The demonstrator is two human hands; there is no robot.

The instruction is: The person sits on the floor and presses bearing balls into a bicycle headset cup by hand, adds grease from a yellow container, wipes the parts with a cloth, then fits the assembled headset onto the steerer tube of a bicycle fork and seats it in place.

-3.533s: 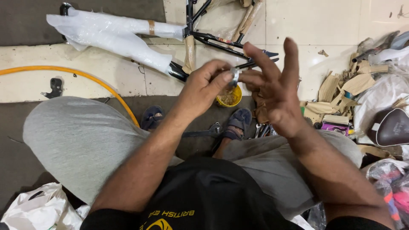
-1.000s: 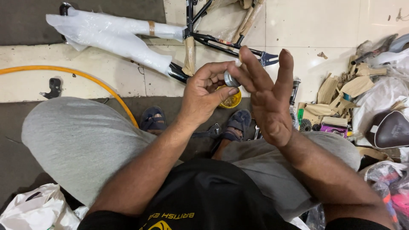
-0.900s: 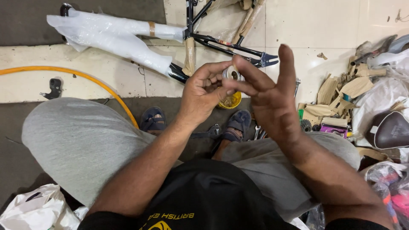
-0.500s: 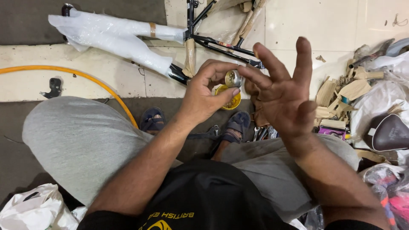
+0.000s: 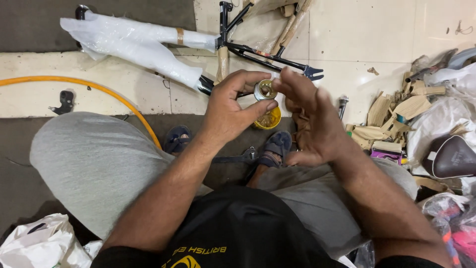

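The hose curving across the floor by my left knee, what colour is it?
The hose is orange-yellow, seen clearly in the head view.

A bicycle workshop, worked at floor level. A black bike frame (image 5: 267, 52) with plastic-wrapped tubes lies on the tiled floor (image 5: 367, 30), beside torn cardboard packing (image 5: 391, 111), a saddle (image 5: 451, 156) and a spanner (image 5: 235, 159).

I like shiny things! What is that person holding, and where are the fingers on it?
The left hand holds a small silver metal ring by its outer sides, pinched between thumb and fingertips. The right hand holds nothing; its fingertips are at the ring's open top.
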